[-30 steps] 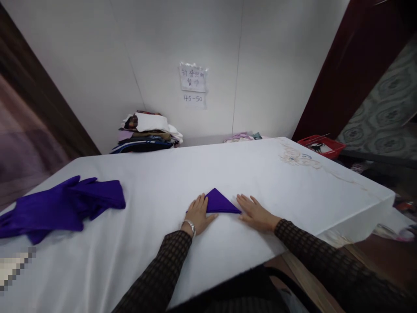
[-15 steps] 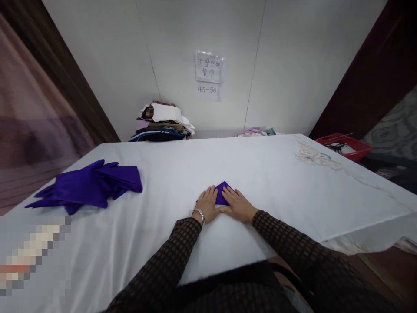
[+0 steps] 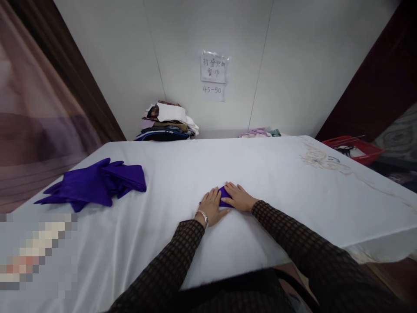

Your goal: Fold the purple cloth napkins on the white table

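A small folded purple cloth [image 3: 225, 198] lies on the white-covered table [image 3: 182, 174], partly hidden under both hands. My left hand [image 3: 211, 207] rests flat on its left part, fingers stretched out, a silver bracelet at the wrist. On its right part lies my right hand [image 3: 239, 198], palm down with the fingers spread and the thumb pointing left across the cloth. Only a middle strip of the cloth shows between the hands. Further left is a loose heap of purple cloths [image 3: 94, 182] with pointed corners.
Against the wall stands a stack of folded clothes [image 3: 171, 121]. A paper sign [image 3: 213, 69] hangs above the table. More fabric [image 3: 259, 133] lies at the back edge. Off the right side is a red basket [image 3: 371, 154]; a curtain [image 3: 42, 113] hangs at the left.
My right hand has moved up over the top of the small purple cloth, away from my left hand's thumb, and covers its upper tip. The whole view has shifted slightly.
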A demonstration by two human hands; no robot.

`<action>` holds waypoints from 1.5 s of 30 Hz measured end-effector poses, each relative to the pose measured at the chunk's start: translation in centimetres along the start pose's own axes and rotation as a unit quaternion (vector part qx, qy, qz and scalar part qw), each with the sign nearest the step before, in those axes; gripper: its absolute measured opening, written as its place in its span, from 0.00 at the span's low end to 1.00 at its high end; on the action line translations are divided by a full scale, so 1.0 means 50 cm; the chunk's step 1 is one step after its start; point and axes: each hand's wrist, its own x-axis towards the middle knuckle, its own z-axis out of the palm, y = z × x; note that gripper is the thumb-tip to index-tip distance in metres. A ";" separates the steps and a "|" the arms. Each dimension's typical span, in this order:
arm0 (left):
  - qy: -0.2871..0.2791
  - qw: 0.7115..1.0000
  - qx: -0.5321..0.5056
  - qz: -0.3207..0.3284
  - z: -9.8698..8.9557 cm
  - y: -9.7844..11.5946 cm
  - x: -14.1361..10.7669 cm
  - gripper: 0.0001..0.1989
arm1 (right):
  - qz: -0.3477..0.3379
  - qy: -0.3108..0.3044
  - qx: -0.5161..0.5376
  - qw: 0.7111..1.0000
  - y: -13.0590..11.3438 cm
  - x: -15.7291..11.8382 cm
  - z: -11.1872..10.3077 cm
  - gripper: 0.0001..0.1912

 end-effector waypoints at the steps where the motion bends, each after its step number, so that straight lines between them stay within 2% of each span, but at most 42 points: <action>1: 0.001 1.000 0.000 0.001 0.001 -0.001 0.000 0.43 | -0.001 0.000 0.004 1.000 0.002 0.005 0.005 0.40; 4: 0.002 1.000 0.001 0.002 0.001 -0.001 0.000 0.43 | -0.003 -0.008 0.042 0.999 0.011 0.009 0.007 0.39; 6: 0.001 1.000 -0.001 0.001 0.000 0.000 -0.001 0.43 | 0.015 -0.008 0.105 0.994 0.021 0.008 -0.004 0.37; 10: -0.003 1.000 -0.007 0.000 -0.003 0.001 -0.001 0.43 | 0.098 0.095 0.208 0.969 0.045 -0.012 -0.031 0.33; 13: -0.008 1.000 -0.007 -0.002 -0.003 0.002 -0.001 0.42 | 0.118 0.143 0.152 0.971 0.047 -0.052 -0.028 0.28; 15: -0.007 1.000 -0.007 -0.004 -0.001 0.002 0.000 0.43 | 0.074 0.145 0.083 0.983 0.036 -0.087 -0.012 0.29; 18: 0.002 1.000 -0.009 -0.003 0.003 0.000 0.001 0.43 | -0.035 0.097 -0.006 0.995 0.014 -0.138 0.020 0.34; 20: 0.004 1.000 -0.011 -0.001 0.004 -0.001 0.001 0.43 | -0.065 0.064 -0.043 0.995 0.008 -0.167 0.037 0.35; 24: -0.002 1.000 -0.015 -0.002 -0.001 0.000 0.000 0.42 | -0.050 0.047 -0.067 0.995 0.028 -0.225 0.048 0.33; 29: -0.016 1.000 -0.013 -0.014 -0.013 0.008 -0.001 0.42 | -0.030 0.041 -0.054 0.997 0.050 -0.271 0.021 0.32; 32: -0.013 1.000 -0.009 -0.014 -0.016 0.011 -0.002 0.41 | -0.017 0.079 -0.046 0.996 0.027 -0.240 -0.005 0.33; 36: -0.005 1.000 -0.010 -0.011 -0.012 0.009 -0.003 0.41 | -0.013 0.101 -0.020 0.995 -0.033 -0.132 -0.017 0.37; 40: 0.006 1.000 -0.012 -0.007 -0.004 0.003 -0.003 0.39 | 0.018 0.084 -0.003 0.996 -0.067 -0.033 0.008 0.38; 42: 0.004 1.000 -0.008 -0.006 -0.003 0.003 -0.003 0.39 | 0.033 0.073 -0.006 0.997 -0.064 -0.010 0.028 0.38; 45: -0.004 1.000 0.000 -0.005 -0.005 0.004 -0.001 0.40 | 0.035 0.073 -0.012 0.997 -0.047 -0.005 0.052 0.38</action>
